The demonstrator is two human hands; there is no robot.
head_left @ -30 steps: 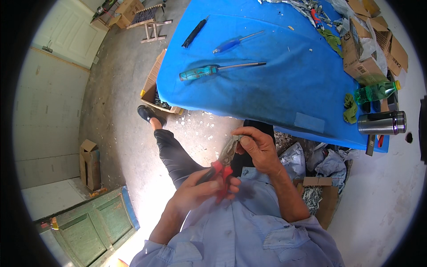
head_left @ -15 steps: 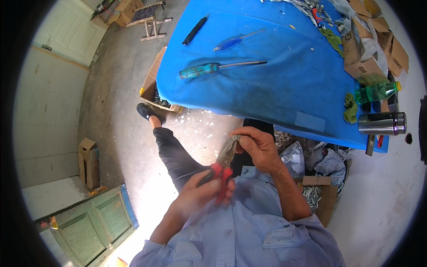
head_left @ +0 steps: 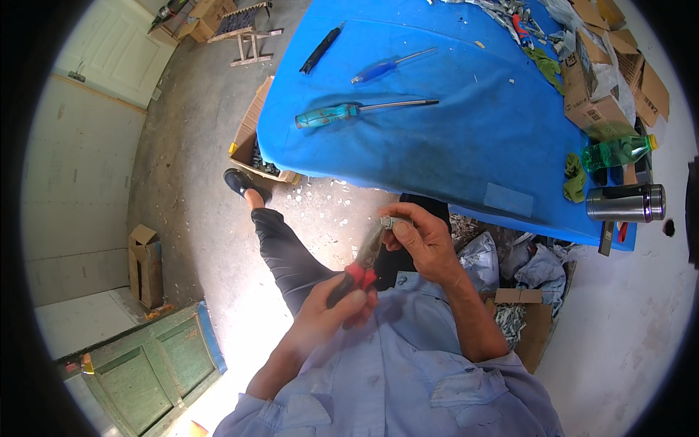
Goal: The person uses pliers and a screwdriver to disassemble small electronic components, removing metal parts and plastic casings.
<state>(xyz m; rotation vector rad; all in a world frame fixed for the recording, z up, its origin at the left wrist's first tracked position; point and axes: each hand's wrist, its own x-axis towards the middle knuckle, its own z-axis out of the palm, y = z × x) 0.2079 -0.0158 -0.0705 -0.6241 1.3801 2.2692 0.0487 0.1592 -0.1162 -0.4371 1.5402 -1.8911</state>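
Note:
Over my lap, my left hand (head_left: 328, 306) is closed around the red-and-black handles of a pair of pliers (head_left: 370, 251). The jaws of the pliers point up and away from me, toward my right fingers. Between thumb and forefinger, my right hand (head_left: 431, 244) pinches a small silvery metal piece (head_left: 389, 221). Its exact kind is too small to make out. The plier tips meet or nearly meet this piece; whether they grip it I cannot tell.
Ahead stands a table with a blue cloth (head_left: 480, 138), bearing a teal-handled screwdriver (head_left: 328, 115), a blue screwdriver (head_left: 375, 71) and a black tool (head_left: 320, 51). At its right are a green bottle (head_left: 619, 151) and a steel flask (head_left: 626, 202). An open carton (head_left: 535, 328) sits below right.
The plier handles have come closer together in my left hand. The small metal piece shows more plainly between my right fingertips, which have shifted slightly.

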